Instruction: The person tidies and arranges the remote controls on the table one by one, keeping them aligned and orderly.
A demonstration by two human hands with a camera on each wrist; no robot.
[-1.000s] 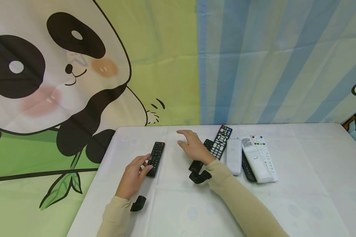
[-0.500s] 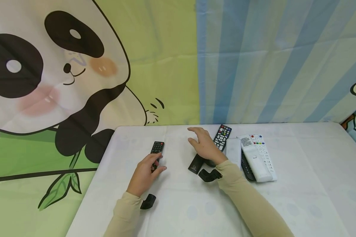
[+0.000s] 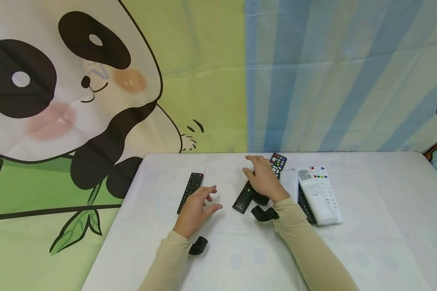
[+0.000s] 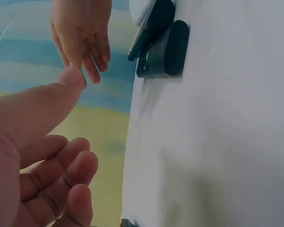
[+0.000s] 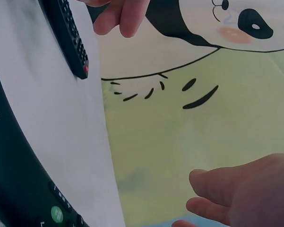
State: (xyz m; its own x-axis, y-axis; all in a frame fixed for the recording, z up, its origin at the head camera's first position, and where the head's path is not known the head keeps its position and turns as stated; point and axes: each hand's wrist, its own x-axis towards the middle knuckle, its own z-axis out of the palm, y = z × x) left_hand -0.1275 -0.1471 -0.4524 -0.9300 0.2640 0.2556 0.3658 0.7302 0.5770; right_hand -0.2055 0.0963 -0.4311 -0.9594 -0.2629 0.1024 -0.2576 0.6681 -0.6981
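Over a white, faintly creased tablecloth (image 3: 236, 236), the left hand (image 3: 196, 208) hangs loose, thumb held wide of softly bent fingers. From it, at eleven o'clock, a slim black remote (image 3: 190, 188) lies flat, a matte bar studded with small rounded keys. The right hand (image 3: 265, 178) is also wide, index finger and thumb spread, above the other remotes. From that hand, a black remote with a smooth, squared end (image 3: 242, 200) shows at about seven o'clock, and a long remote with pale and coloured buttons (image 3: 278, 160) between one and two. Toward three o'clock sits a plain white slab with rounded corners (image 3: 290, 180). Farther out, at four, a glossy white remote with a printed code label (image 3: 316, 199) lies across a black keyed one (image 3: 306, 208) and a flat white keypad remote (image 3: 329, 189).
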